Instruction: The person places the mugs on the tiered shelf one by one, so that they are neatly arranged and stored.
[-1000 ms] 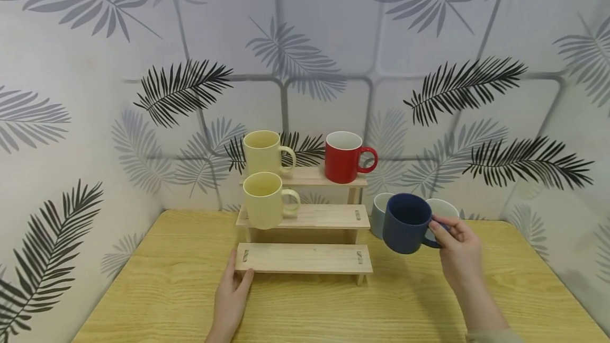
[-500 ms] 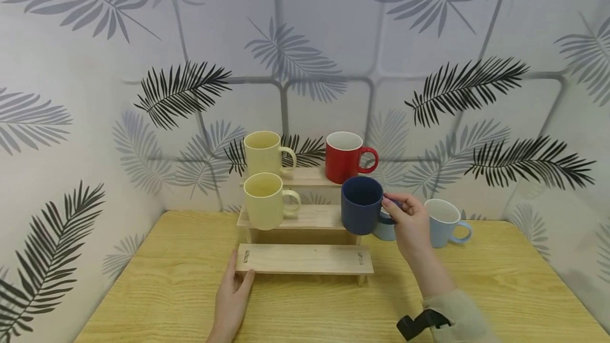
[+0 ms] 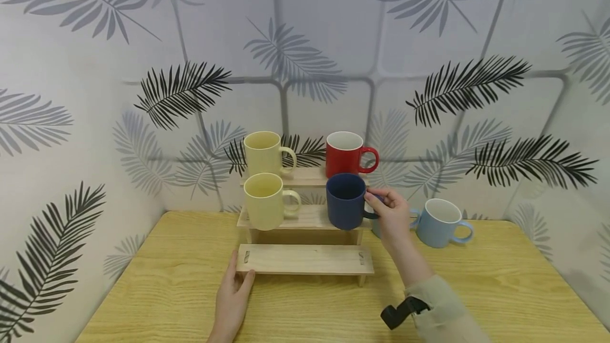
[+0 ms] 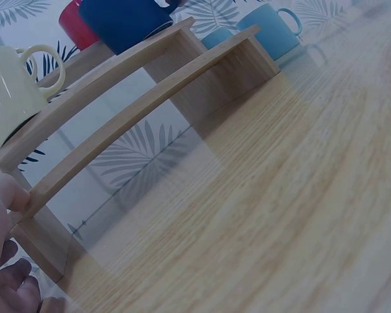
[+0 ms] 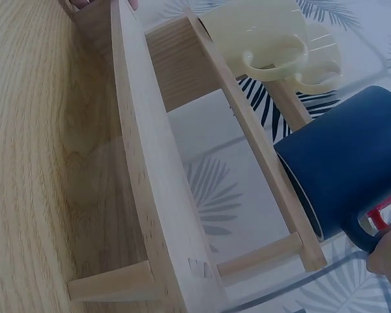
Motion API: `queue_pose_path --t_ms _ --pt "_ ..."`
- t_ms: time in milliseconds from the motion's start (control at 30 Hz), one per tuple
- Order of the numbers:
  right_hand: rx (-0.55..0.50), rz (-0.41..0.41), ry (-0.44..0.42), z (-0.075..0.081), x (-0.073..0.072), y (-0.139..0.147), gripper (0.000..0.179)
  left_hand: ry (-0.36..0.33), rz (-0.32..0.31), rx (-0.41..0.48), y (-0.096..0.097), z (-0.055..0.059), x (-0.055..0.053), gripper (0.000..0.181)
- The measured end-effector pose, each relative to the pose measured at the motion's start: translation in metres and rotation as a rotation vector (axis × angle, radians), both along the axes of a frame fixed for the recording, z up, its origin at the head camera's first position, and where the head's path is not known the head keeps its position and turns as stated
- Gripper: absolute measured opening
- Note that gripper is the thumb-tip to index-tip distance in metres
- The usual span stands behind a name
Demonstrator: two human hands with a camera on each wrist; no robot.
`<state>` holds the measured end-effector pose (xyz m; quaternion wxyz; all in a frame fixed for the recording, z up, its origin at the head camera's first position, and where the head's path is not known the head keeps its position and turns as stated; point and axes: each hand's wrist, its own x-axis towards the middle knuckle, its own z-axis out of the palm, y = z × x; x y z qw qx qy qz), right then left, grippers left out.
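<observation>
A three-tier wooden rack (image 3: 305, 258) stands on the table. My left hand (image 3: 231, 298) holds the left end of its lowest step, thumb at the front edge. By its handle, my right hand (image 3: 393, 213) pinches a dark blue mug (image 3: 345, 202), upright at the right end of the middle step. In the right wrist view the blue mug's base (image 5: 300, 189) is right at that step's board. A pale yellow mug (image 3: 263, 202) sits at the left of the same step. On the top step are another yellow mug (image 3: 262, 150) and a red mug (image 3: 342, 158).
Right of the rack, a light blue mug (image 3: 437, 224) stands on the wooden table (image 3: 505, 279). Another light blue mug (image 3: 376, 226) is beside the rack, mostly hidden behind my right hand. A leaf-patterned wall (image 3: 314, 30) rises behind the rack.
My right hand has carried the dark blue mug leftward and up from beside the rack to the middle step, below the red mug. The left hand has stayed on the rack.
</observation>
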<state>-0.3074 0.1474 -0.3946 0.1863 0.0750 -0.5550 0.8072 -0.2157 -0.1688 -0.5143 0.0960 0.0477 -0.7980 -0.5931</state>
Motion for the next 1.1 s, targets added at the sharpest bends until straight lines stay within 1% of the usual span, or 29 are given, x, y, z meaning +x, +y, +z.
queue_pose_path --t_ms 133,233,433,567,667,767,833,900,967,1033,1100 --pt "-0.007 -0.006 0.018 -0.001 -0.003 -0.002 0.009 -0.004 0.002 0.002 0.001 0.0 0.001 0.078" --pt "-0.015 -0.014 0.025 -0.002 -0.004 -0.002 0.007 -0.01 0.003 0.004 0.002 0.0 0.001 0.078" --pt "-0.058 -0.004 0.031 -0.004 -0.004 -0.002 0.017 -0.017 0.002 -0.003 0.001 0.0 0.002 0.079" --pt "-0.039 0.006 0.024 -0.005 -0.003 -0.001 0.02 -0.02 0.007 -0.005 0.001 0.0 0.002 0.078" --pt "0.018 0.008 0.001 -0.005 -0.002 0.001 0.015 -0.017 0.01 -0.006 0.001 -0.001 0.002 0.078" --pt "0.125 0.013 -0.029 -0.006 -0.001 0.005 0.004 -0.008 0.007 -0.004 0.001 -0.001 0.001 0.077" --pt "0.211 0.026 -0.04 -0.007 0.0 0.008 0.014 -0.005 0.006 -0.003 0.001 -0.001 0.001 0.077" --pt "0.301 0.041 -0.03 -0.008 0.002 0.013 0.025 -0.006 0.006 -0.002 0.0 -0.001 0.002 0.076" --pt "0.364 0.062 -0.024 -0.009 0.002 0.018 0.032 -0.006 0.007 -0.002 0.0 0.0 0.002 0.076" --pt "0.404 0.075 -0.031 -0.011 0.003 0.023 0.036 -0.007 0.008 -0.004 0.0 0.0 0.002 0.077" --pt "0.421 0.089 -0.055 -0.013 0.005 0.028 0.042 -0.01 0.009 -0.003 0.001 0.001 0.002 0.077"
